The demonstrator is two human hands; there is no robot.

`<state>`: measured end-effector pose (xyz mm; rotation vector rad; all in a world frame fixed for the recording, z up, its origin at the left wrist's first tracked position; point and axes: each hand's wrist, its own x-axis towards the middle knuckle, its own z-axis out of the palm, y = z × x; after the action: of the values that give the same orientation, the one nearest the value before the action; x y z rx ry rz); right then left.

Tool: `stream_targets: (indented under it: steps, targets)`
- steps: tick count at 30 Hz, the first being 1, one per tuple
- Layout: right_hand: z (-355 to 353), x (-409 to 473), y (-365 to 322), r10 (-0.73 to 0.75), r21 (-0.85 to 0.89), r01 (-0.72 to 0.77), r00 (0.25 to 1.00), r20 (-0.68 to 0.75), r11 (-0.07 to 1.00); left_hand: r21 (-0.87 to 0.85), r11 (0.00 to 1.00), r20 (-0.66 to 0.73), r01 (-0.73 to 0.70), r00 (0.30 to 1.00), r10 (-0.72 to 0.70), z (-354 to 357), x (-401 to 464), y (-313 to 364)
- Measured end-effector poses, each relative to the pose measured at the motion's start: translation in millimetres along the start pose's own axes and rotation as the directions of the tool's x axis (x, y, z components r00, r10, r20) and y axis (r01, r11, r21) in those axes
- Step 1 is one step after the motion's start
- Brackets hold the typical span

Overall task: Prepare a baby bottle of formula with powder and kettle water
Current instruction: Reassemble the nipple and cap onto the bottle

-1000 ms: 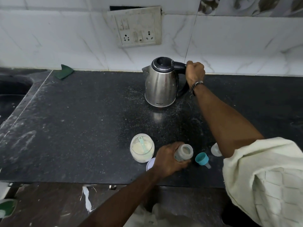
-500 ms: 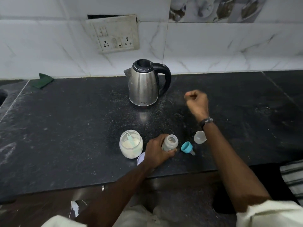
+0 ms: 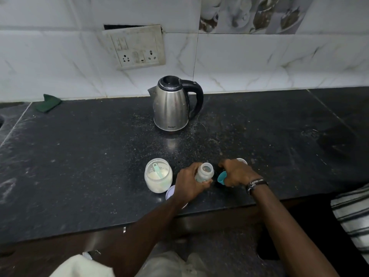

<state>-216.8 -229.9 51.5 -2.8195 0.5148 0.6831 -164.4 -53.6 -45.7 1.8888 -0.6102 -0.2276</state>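
Note:
A clear baby bottle (image 3: pixel 205 173) stands open-topped on the black counter (image 3: pixel 99 156), and my left hand (image 3: pixel 189 183) grips its side. Just right of it, my right hand (image 3: pixel 237 172) curls round the teal bottle collar with its nipple (image 3: pixel 221 177). An open jar of white powder (image 3: pixel 158 175) with a pale green scoop inside stands left of the bottle. The steel kettle (image 3: pixel 173 103), black lid down and handle to the right, stands farther back near the wall. A clear cap (image 3: pixel 242 161) peeks out behind my right hand.
The jar's pale lid (image 3: pixel 171 194) lies by my left wrist near the counter's front edge. A green cloth (image 3: pixel 47 102) lies at the back left. A wall socket plate (image 3: pixel 137 47) hangs above the kettle. A striped cloth (image 3: pixel 353 212) shows at the right.
My right hand let go of the kettle handle, came back across the counter and closed on the teal collar. My left hand stayed on the bottle. The camera view shifted.

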Motion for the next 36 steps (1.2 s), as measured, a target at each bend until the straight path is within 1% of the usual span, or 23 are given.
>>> stream_targets:
  steps: [4, 7, 15, 17, 22, 28, 32, 36]
  targets:
    - [13, -2, -7, -0.008, -0.096, 0.003, 0.999, -0.049, 0.995, 0.011, 1.000, 0.004, 0.001, 1.000, -0.001, 0, 0, 0]
    - [17, -3, -7, -0.017, -0.112, 0.007, 0.996, -0.087, 0.994, 0.021, 1.000, -0.001, -0.008, 1.000, 0.008, 0, 0, -1]
    - [13, -13, -9, -0.001, -0.098, -0.021, 0.976, -0.216, 0.995, 0.029, 1.000, 0.007, -0.002, 1.000, 0.002, 0, 1, -2]
    - [11, -15, -9, 0.007, -0.053, -0.021, 0.970, -0.244, 0.998, 0.023, 1.000, 0.000, 0.004, 1.000, -0.004, 0, 0, -2]
    - [6, -20, -6, -0.009, 0.147, 0.048, 0.968, -0.252, 0.988, 0.032, 0.999, 0.003, 0.001, 1.000, -0.001, 0, 1, -2]
    - [-5, -28, -10, -0.062, 0.218, 0.133, 0.951, -0.304, 0.967, 0.022, 1.000, -0.010, 0.008, 1.000, -0.007, 0, 0, 0]
    - [-21, -34, -17, -0.097, 0.204, 0.176, 0.933, -0.347, 0.963, 0.008, 1.000, -0.007, 0.010, 1.000, -0.010, -1, -1, 2]
    - [-29, -36, -29, -0.202, 0.086, 0.250, 0.905, -0.373, 0.964, 0.016, 1.000, -0.001, 0.001, 1.000, -0.001, -3, 0, 2]
